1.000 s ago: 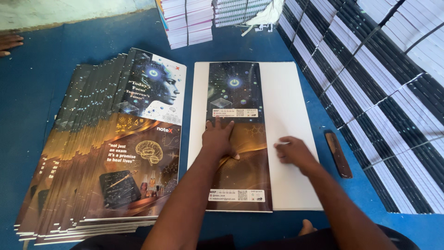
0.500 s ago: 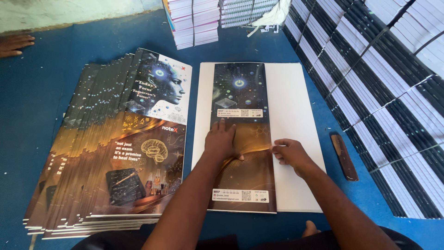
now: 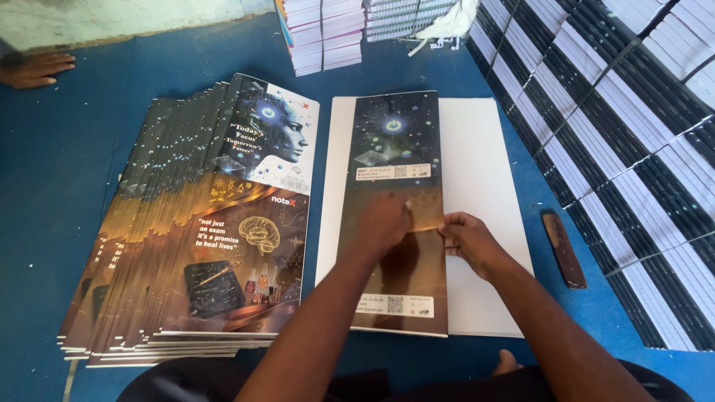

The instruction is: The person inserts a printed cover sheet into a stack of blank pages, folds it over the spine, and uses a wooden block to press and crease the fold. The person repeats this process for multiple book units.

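A long dark printed cover sheet [image 3: 395,149] lies folded over a white card sheet [image 3: 480,164] on the blue floor in front of me. My left hand [image 3: 383,222] presses flat on the middle of the dark cover. My right hand [image 3: 465,237] pinches the cover's right edge where it meets the white card. To the left lies a fanned stack of the same glossy printed covers [image 3: 201,246], showing a robot head and a brain picture.
Long rows of bound black-and-white notebook stacks [image 3: 625,141] fill the right side. More white paper stacks [image 3: 324,33] stand at the top. A brown wooden stick [image 3: 563,249] lies by my right arm. Another person's hand [image 3: 33,69] rests at the far left.
My right hand has slid left to the cover's edge and now pinches it. My left hand stays pressed on the cover. The view has shifted slightly.
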